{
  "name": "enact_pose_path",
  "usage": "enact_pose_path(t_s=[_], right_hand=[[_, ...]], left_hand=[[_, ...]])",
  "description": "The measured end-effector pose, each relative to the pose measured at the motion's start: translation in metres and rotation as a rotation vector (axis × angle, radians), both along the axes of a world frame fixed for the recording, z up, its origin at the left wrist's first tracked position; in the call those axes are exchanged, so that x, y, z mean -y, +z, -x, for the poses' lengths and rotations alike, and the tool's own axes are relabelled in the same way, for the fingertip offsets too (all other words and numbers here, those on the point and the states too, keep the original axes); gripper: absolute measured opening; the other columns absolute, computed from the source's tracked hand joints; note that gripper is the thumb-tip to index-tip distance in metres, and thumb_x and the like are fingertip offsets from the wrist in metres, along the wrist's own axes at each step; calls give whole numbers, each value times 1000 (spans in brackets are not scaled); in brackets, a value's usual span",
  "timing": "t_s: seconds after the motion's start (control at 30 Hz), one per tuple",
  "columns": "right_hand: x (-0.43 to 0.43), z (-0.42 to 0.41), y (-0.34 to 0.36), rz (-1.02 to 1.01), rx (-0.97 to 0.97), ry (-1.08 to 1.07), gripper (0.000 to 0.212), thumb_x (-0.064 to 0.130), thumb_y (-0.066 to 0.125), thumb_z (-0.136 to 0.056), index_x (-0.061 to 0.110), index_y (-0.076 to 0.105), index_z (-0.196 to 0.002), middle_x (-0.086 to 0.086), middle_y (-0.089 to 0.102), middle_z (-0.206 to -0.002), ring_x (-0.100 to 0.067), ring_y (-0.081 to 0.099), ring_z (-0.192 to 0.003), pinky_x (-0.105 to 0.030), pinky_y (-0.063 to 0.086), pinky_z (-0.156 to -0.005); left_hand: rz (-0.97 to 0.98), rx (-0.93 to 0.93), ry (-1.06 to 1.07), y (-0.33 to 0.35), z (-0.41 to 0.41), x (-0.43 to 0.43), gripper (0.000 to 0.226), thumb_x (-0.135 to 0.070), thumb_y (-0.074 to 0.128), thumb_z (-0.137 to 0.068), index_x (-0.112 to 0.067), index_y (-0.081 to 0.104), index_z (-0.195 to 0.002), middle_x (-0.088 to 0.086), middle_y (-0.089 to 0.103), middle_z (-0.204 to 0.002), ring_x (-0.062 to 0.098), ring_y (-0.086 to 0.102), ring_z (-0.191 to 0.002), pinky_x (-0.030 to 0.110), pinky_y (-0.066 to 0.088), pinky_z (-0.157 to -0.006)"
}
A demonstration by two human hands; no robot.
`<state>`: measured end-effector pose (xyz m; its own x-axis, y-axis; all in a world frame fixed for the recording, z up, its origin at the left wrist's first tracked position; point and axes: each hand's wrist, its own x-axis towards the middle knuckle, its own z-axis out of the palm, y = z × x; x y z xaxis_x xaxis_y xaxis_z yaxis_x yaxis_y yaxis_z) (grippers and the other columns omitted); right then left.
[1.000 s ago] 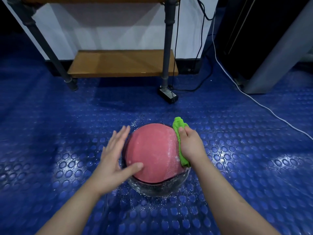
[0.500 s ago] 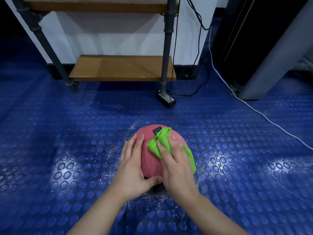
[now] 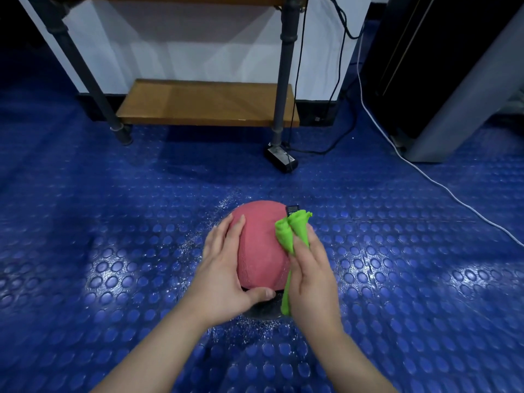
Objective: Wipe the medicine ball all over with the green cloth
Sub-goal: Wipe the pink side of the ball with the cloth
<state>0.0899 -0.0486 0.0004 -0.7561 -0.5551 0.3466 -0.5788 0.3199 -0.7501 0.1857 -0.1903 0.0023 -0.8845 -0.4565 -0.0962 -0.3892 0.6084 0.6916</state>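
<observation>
Pink-red, rough-textured medicine ball point(image 3: 261, 242) sits low on the blue studded rubber floor point(image 3: 113, 251), centre of view, over a dark rounded base point(image 3: 263, 309) that is mostly hidden. Fine wet speckles lie on the floor around it.

Left hand point(image 3: 224, 275): forearm enters from lower left. Palm flat on the ball's left flank, fingers straight and together, pointing away from the body, thumb spread across the near lower edge. It holds nothing and only presses the ball.

Right hand point(image 3: 312, 275): forearm enters from lower right, palm turned inward at the ball's right flank. Fingers and thumb are closed round a bunched bright green cloth point(image 3: 292, 232). One wad pokes past the fingertips against the ball; a tail hangs below the heel of the hand.

Behind: wooden shelf board point(image 3: 207, 104) on grey pipe legs; white cable point(image 3: 425, 177) across the floor.
</observation>
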Motion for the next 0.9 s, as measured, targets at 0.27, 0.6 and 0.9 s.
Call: enact_pose_path(t_s=[0.27, 0.6, 0.9], right_hand=[[-13, -15, -31, -64, -206, 161, 44, 11, 37, -97, 20, 48, -139, 2, 27, -155, -19, 20, -147, -27, 11, -119], [2, 47, 6, -115, 385, -303, 35, 18, 44, -99, 15, 40, -64, -6, 49, -85, -25, 46, -86, -31, 30, -65], [14, 14, 20, -335, 155, -103, 57, 50, 27, -96, 28, 28, -149, -12, 21, -144, -23, 17, -135, -34, 14, -113]], left_hand=[[-45, -11, 3, 3, 6, 8, 138, -75, 70, -42, -36, 3, -155, -24, -5, -158, 11, -3, -150, 43, 14, -123], [-59, 22, 42, 8, 3, 0, 139, -73, 78, -49, -38, -5, -154, -28, -11, -154, 16, -4, -150, 51, 16, -122], [-72, -17, 37, 5, 0, 2, 137, -78, 67, -44, -35, -2, -155, -22, -8, -157, 9, -1, -149, 40, 14, -123]])
